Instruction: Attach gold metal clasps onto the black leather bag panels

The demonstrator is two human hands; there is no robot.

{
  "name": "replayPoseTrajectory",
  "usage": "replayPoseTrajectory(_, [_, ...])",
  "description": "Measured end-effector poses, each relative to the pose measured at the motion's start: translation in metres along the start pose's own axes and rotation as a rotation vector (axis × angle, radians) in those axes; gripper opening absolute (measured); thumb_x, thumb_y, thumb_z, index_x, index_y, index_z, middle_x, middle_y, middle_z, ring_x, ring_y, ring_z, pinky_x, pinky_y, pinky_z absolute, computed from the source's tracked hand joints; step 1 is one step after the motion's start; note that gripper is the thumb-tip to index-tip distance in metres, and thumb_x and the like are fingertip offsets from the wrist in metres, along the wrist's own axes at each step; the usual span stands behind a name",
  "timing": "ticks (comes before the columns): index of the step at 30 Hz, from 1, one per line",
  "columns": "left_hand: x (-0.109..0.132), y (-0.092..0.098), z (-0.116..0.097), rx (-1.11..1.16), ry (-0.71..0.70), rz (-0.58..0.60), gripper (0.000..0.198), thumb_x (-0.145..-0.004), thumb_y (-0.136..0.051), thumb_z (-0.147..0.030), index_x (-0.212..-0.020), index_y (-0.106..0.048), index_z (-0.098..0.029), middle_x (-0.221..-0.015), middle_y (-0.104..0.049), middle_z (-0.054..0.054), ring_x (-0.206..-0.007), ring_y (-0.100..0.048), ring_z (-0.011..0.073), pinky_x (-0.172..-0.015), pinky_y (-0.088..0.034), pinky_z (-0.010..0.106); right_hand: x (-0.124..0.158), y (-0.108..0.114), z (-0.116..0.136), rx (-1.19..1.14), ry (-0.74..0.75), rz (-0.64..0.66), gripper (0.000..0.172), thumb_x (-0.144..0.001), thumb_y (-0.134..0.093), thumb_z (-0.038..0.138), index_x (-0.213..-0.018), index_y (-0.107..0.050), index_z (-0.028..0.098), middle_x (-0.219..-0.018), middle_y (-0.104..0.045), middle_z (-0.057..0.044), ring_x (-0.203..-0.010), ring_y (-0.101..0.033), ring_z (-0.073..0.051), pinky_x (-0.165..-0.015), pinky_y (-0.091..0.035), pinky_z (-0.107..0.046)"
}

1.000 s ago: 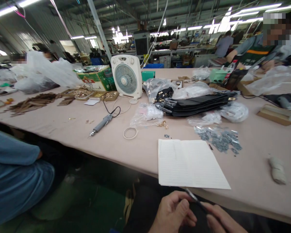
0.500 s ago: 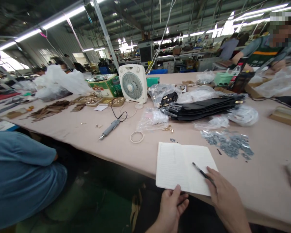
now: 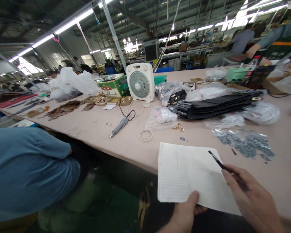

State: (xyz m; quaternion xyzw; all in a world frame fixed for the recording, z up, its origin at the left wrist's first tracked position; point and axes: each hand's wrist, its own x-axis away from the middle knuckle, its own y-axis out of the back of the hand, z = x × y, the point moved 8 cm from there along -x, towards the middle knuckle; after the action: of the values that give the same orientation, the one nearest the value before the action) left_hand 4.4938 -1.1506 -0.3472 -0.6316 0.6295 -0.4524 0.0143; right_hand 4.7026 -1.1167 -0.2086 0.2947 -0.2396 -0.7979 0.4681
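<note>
An open notebook with lined pages lies at the table's front edge, its lower part jutting out over the edge. My left hand grips its bottom edge, thumb on the page and fingers underneath. Between the fingers of my right hand is a dark pen, its tip pointing up and left above the right-hand page. The right hand covers the notebook's right side.
Beyond the notebook lie loose grey metal pieces, a stack of black strips and plastic bags. A white ring, an electric screwdriver and a fan are further left. A person in blue sits close on my left.
My left thumb has come onto the page from the lower edge. The right hand has lifted the pen and shifted right. The notebook looks larger, and the view has turned slightly left.
</note>
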Motion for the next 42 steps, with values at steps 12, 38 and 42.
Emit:
replayPoseTrajectory(12, [0.000,-0.010,-0.021,0.226,-0.022,0.177,0.068,-0.071,-0.091,-0.052,-0.123,-0.070,-0.014,-0.124,-0.073,0.017,-0.102,-0.073,0.0272,-0.064,-0.064,0.025,-0.042,-0.033,0.101,-0.083,0.160,-0.006,0.040,-0.092,-0.055,0.057,-0.111,-0.072,0.025,-0.106,-0.073,-0.006,-0.089,-0.068,-0.024,-0.090,-0.051,-0.039])
replayPoseTrajectory(38, [0.010,-0.008,-0.034,0.271,-0.036,0.008,0.050,-0.072,-0.094,-0.034,-0.112,-0.074,-0.013,-0.116,-0.077,0.014,-0.099,-0.075,0.0294,-0.070,-0.068,0.034,-0.042,-0.032,0.110,-0.161,0.123,-0.090,0.034,-0.094,-0.061,0.050,-0.112,-0.072,0.024,-0.101,-0.075,-0.005,-0.082,-0.070,-0.021,-0.079,-0.056,-0.034])
replayPoseTrajectory(42, [-0.002,0.006,-0.024,0.205,-0.025,-0.140,0.044,-0.070,-0.094,-0.021,-0.109,-0.074,-0.016,-0.108,-0.079,0.011,-0.089,-0.078,0.0287,-0.064,-0.068,0.034,-0.051,-0.031,0.109,-0.254,0.109,-0.079,0.032,-0.095,-0.061,0.049,-0.111,-0.072,0.023,-0.102,-0.075,-0.006,-0.086,-0.070,-0.021,-0.077,-0.057,-0.033])
